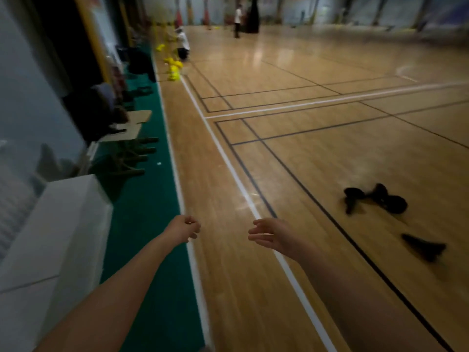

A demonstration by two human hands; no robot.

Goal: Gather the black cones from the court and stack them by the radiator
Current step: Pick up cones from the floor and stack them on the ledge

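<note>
The black cones lie tipped over on the wooden court floor, off to our right. A few are in a little bunch, and one more cone lies on its own, nearer to us. They look blurry, so we cannot count the bunch for sure. None is picked up yet, so we think the job is just starting. Our right hand is out in front with its fingers loose and spread, holding nothing. Our left hand has its fingers curled in, and nothing is in it either. Both hands are well apart from the cones. To do this step well, we should turn right, walk over and bend down. We should take the lone cone by its wide end, then slip it over the next one so they nest and one hand can carry them all. The white box on our left, beside the green strip, may cover the radiator, but we cannot tell. We see no basket or bin for cones. Far off, yellow things sit by the side line.
</note>
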